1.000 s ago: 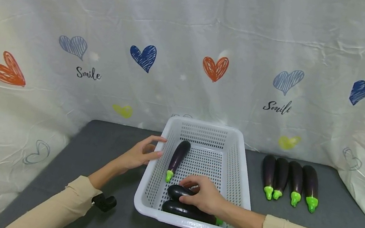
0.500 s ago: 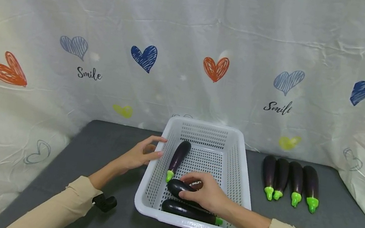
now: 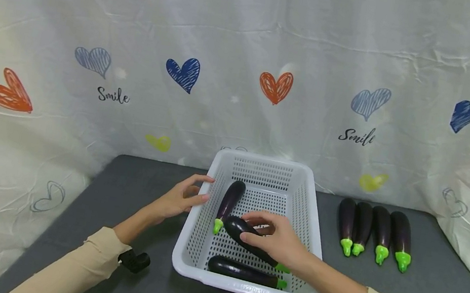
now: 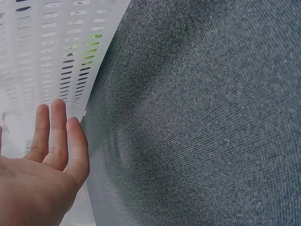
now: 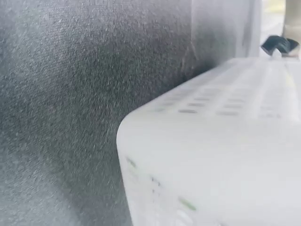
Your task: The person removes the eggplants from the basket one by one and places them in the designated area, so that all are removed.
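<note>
A white perforated plastic basket (image 3: 319, 242) stands in the middle of the table, holding several dark purple eggplants. Inside it, my right hand (image 3: 282, 238) grips one eggplant (image 3: 235, 226) between thumb and fingers, its green stem pointing right. Another eggplant (image 3: 238, 270) lies along the front wall, and a third eggplant (image 3: 232, 200) leans lengthwise by the left wall. My left hand (image 3: 178, 200) touches the left rim with extended thumb and index finger. In the left wrist view, the other fingers (image 4: 58, 136) are nearly straight beside the basket's slotted wall (image 4: 51, 47).
Several more eggplants (image 3: 381, 228) lie side by side on the dark grey tabletop (image 3: 360, 289) right of the basket. A white curtain (image 3: 221, 113) printed with hearts hangs behind the table. The right wrist view shows the basket's outer corner (image 5: 188, 146).
My right hand has moved the gripped eggplant away from the front eggplant, toward the basket's middle, opening a gap between them. The left hand stays at the rim.
</note>
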Action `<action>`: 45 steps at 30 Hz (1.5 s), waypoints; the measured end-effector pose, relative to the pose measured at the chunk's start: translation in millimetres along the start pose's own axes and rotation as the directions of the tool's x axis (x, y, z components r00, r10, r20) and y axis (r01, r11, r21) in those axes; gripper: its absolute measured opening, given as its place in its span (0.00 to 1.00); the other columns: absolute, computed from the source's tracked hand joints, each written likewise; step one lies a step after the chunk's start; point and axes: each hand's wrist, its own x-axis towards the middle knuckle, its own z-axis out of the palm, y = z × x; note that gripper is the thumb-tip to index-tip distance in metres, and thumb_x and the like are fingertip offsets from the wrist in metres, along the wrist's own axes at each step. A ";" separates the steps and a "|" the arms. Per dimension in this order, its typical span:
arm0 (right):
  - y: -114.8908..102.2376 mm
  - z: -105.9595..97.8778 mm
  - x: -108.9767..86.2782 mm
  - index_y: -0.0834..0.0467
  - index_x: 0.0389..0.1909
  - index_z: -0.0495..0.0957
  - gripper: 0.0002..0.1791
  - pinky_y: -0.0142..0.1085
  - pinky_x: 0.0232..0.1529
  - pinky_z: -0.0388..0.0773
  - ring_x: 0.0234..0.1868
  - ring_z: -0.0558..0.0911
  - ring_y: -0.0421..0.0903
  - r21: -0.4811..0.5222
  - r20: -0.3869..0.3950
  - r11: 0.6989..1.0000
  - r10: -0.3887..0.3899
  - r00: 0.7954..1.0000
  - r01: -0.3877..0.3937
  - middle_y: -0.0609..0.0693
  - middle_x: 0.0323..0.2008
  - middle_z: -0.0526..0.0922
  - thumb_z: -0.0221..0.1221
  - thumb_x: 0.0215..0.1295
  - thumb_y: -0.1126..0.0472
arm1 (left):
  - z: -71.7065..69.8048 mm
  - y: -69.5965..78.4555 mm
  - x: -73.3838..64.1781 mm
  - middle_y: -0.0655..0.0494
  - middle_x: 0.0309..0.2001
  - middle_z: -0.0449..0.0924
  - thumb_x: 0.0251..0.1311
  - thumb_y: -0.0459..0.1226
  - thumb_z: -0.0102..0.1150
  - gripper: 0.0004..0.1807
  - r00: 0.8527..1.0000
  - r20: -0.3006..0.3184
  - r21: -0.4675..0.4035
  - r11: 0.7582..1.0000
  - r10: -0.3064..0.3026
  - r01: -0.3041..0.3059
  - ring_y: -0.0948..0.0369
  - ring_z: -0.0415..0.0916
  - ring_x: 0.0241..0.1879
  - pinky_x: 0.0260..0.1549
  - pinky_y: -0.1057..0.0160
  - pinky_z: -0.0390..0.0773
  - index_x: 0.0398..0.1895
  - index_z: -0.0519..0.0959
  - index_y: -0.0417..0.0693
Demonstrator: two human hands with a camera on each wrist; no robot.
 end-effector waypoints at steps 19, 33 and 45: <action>-10.0 -30.2 -5.6 0.58 0.62 0.78 0.26 0.46 0.42 0.81 0.46 0.84 0.52 0.029 -0.092 0.999 0.048 0.995 -0.046 0.57 0.51 0.81 0.71 0.65 0.57 | -0.2 0.4 -1.6 0.38 0.61 0.71 0.75 0.41 0.58 0.29 1.000 -0.010 0.007 1.000 -0.016 0.016 0.45 0.77 0.53 0.45 0.46 0.82 0.76 0.62 0.59; -15.3 -45.9 -9.3 0.57 0.65 0.76 0.28 0.49 0.42 0.81 0.48 0.84 0.55 0.095 -0.126 0.995 0.044 0.991 -0.032 0.60 0.52 0.80 0.70 0.66 0.58 | -0.1 0.1 -0.4 0.36 0.60 0.71 0.75 0.40 0.57 0.30 1.000 0.008 -0.010 1.000 -0.001 0.002 0.45 0.78 0.52 0.44 0.47 0.82 0.76 0.61 0.56; -16.4 -59.4 -12.6 0.55 0.70 0.72 0.30 0.60 0.48 0.79 0.54 0.80 0.58 0.097 -0.128 0.995 0.047 0.991 -0.034 0.61 0.54 0.77 0.67 0.70 0.56 | -1.3 -1.2 0.1 0.34 0.58 0.73 0.76 0.38 0.56 0.30 0.999 0.027 -0.034 0.999 0.030 -0.029 0.45 0.79 0.52 0.42 0.48 0.83 0.76 0.60 0.51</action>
